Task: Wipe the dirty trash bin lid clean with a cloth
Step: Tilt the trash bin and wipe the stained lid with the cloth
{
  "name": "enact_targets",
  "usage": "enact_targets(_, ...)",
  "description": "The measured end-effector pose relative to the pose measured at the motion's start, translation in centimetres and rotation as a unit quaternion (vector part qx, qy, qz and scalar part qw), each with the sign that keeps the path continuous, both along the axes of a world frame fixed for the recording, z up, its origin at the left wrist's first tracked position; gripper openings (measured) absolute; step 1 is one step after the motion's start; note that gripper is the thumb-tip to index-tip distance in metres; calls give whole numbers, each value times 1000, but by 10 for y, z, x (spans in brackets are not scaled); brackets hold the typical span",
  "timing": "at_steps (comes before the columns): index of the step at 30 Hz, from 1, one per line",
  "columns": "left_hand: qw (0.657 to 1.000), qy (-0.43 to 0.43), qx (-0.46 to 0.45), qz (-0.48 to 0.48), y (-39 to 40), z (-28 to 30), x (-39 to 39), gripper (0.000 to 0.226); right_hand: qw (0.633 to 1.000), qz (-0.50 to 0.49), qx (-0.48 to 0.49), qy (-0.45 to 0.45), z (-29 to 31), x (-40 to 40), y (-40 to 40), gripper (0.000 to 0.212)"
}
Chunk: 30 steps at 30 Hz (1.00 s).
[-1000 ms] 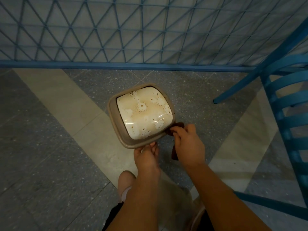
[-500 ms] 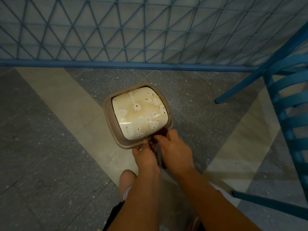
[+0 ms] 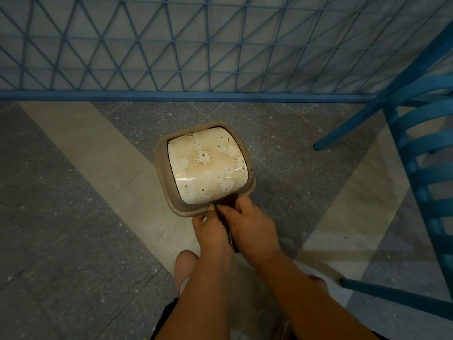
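- One trash bin lid [image 3: 207, 165], stained brown
- One dark cloth [image 3: 229, 204]
- Two hands: left hand [image 3: 212, 228], right hand [image 3: 252, 224]
- One blue chair [image 3: 421, 153]
- One blue lattice fence [image 3: 196, 45]

My right hand [image 3: 250, 224] and left hand [image 3: 210, 229] hide most of the dark cloth [image 3: 231, 238]; my fingertips are hidden too.

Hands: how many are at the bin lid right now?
2. The left hand is at the lid's near rim; the right hand, just beside it, grips a dark cloth at the lid's near corner.
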<state>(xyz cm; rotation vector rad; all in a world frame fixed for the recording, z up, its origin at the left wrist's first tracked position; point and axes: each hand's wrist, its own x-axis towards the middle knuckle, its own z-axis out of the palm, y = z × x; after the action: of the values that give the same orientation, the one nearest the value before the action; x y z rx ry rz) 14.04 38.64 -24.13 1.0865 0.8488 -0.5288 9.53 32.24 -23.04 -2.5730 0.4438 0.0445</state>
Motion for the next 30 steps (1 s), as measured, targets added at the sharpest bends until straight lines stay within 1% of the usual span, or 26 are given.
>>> enact_targets(1, 1000, -2, 4, -7, 1, -1, 0, 19, 1000, 13, 1, -7, 2, 1, 2, 29)
enact_targets(2, 1000, -5, 8, -12, 1, -3, 0, 20, 1000, 4, -2, -8, 3, 0, -2, 25)
enact_targets(5, 1000, -15, 14, -23, 2, -5, 3, 19, 997, -5, -76, -30, -6, -8, -26, 33)
enact_targets(8, 999, -11, 13, -30, 3, -6, 7, 18, 991, -93, -88, -31, -10, -13, -51, 30)
enact_targets(11, 999, 1, 53, 4, 11, -6, 12, 25, 980, -189, -53, 27, -13, -15, -63, 31)
enact_targets(13, 996, 12, 65, 57, 15, -5, 15, 31, 974, -224, -6, 30, -12, -20, -65, 31)
enact_targets(15, 995, 13, 50, 83, 14, -3, 12, 35, 977, -210, 26, 14, -12, -23, -59, 31)
enact_targets(18, 998, 18, 9, 58, 2, 1, -3, 36, 983, -181, 38, -16, -10, -28, -42, 30)
enact_targets(20, 998, 18, -30, 47, -8, 4, -9, 33, 983, -170, 51, -42, -9, -29, -33, 29)
enact_targets(22, 998, 14, -50, 45, -13, 3, -9, 30, 985, -153, 55, -51, -7, -28, -29, 28)
enact_targets(25, 998, 11, -35, 59, -12, 2, -8, 32, 985, -157, 51, -51, -4, -27, -31, 29)
enact_targets(27, 998, 7, -19, 59, -10, 7, -9, 27, 986, -148, 43, -68, -4, -28, -29, 28)
enact_targets(29, 999, 4, -5, 53, -7, 12, -10, 22, 993, -96, 41, -63, -3, -29, -22, 28)
enact_targets(30, 999, 1, -3, 48, -5, 13, -11, 21, 996, -64, 38, -45, -2, -29, -18, 30)
